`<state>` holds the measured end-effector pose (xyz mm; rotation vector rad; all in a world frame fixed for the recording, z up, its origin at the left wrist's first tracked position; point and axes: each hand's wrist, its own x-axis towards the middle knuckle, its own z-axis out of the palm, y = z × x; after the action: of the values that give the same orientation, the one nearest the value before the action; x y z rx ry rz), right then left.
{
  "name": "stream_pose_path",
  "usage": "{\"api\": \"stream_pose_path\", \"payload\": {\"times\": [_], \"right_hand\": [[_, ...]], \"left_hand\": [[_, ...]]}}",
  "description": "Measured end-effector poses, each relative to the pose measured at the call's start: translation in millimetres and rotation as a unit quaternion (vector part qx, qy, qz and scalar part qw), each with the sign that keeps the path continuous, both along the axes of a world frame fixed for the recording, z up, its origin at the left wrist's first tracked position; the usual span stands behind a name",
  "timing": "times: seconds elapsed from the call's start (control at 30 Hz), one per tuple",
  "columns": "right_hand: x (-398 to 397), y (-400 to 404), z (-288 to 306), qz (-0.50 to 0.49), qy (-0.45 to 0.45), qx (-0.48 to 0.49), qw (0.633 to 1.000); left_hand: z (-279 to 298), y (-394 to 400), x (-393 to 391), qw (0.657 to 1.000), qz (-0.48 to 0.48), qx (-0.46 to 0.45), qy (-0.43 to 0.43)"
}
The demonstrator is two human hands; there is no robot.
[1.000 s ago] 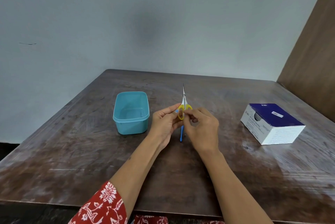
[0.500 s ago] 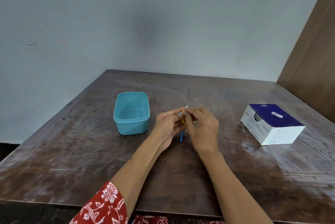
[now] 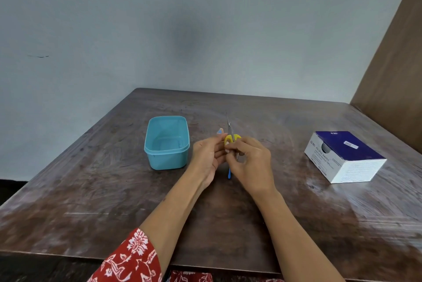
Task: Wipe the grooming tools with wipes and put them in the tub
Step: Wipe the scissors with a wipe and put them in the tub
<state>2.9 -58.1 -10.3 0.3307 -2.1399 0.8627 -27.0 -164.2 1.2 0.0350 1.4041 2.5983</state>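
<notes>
I hold small scissors (image 3: 231, 137) with yellow handles upright over the middle of the table, their thin metal blades pointing away from me. My left hand (image 3: 206, 158) grips the handles from the left. My right hand (image 3: 250, 165) is curled against the handles from the right, and a small white wipe (image 3: 226, 150) shows at its fingertips. The empty light-blue tub (image 3: 167, 142) stands just left of my left hand. A blue-handled tool (image 3: 229, 174) lies on the table under my hands, mostly hidden.
A blue-and-white box of alcohol swabs (image 3: 344, 156) sits at the right of the dark wooden table (image 3: 91, 190). A brown panel (image 3: 397, 76) rises behind it at the right, and a grey wall is at the back.
The scissors have turned in my fingers: the blades went edge-on, and now the yellow handles show again, slightly left. Both hands stayed in the same spot.
</notes>
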Motion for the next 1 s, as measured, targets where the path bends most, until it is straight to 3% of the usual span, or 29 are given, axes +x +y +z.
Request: {"api": "stream_pose_path", "payload": {"times": [0.23,0.4,0.63,1.0], "right_hand": [[0.1,0.1,-2.0,-0.021,-0.004,0.000,1.000],[-0.9,6.7,0.6,-0.054,0.023,-0.023,0.998],[2.6,1.6,0.8,-0.040,-0.001,0.000,0.999],[2.1,1.8,0.2,-0.034,-0.001,0.000,0.999]], "left_hand": [[-4.8,0.9,-1.3,0.997,0.024,-0.069,0.012],[-5.3,3.1,1.2,0.994,-0.012,-0.099,0.042],[-5.2,0.8,-3.6,0.995,0.046,-0.081,0.034],[-7.0,1.8,-4.3,0.992,0.056,-0.104,0.038]]}}
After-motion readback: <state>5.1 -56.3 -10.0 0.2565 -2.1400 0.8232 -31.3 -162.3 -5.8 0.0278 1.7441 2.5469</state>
